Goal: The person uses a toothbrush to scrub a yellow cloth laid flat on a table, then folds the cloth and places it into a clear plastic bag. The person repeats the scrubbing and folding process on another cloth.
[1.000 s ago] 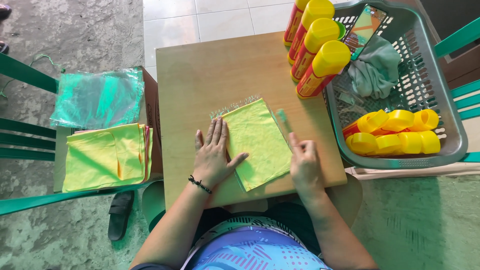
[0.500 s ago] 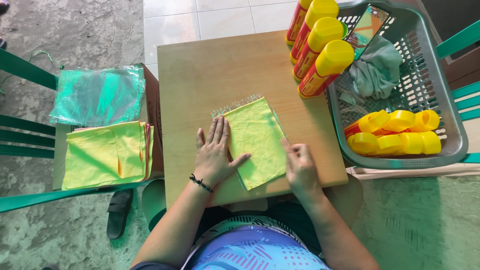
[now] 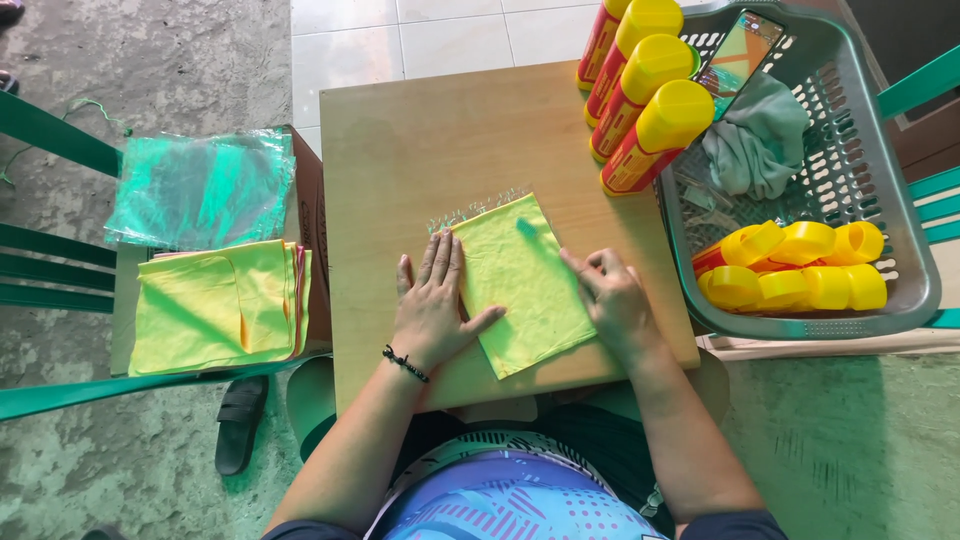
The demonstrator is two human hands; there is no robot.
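Viewpoint: a head camera looks straight down at a person seated at a small wooden table (image 3: 400, 140).
Cloth: a yellow-green cloth (image 3: 525, 285) lies flat near the table's front edge, turned at a slant, with a thin fringe along its far edge.
Left hand: the left hand (image 3: 432, 308) lies palm down with fingers together and straight, thumb spread onto the cloth's left edge, gripping nothing.
Right hand: the right hand (image 3: 612, 300) has its fingers curled, pressing the cloth's right edge; I cannot tell whether it pinches the fabric.
Bottles: 4 yellow-capped bottles (image 3: 655, 135) stand close together at the table's far right corner, leaning toward the basket.
Basket: a grey plastic basket (image 3: 905, 240) just beside the table holds more bottles lying down, a pale green rag (image 3: 760, 145) and a phone (image 3: 738, 48).
Side stack: folded yellow cloths (image 3: 215, 305) and clear plastic bags (image 3: 200, 185) rest on a surface to the left.
Risk, fold: the cloth sits skewed, so uneven pressure could likely crease it crooked.
Risk, edge: its near corner lies close to the table's front edge and might slip off.
Risk, bottles: a wide right-arm sweep could probably topple the crowded bottles.
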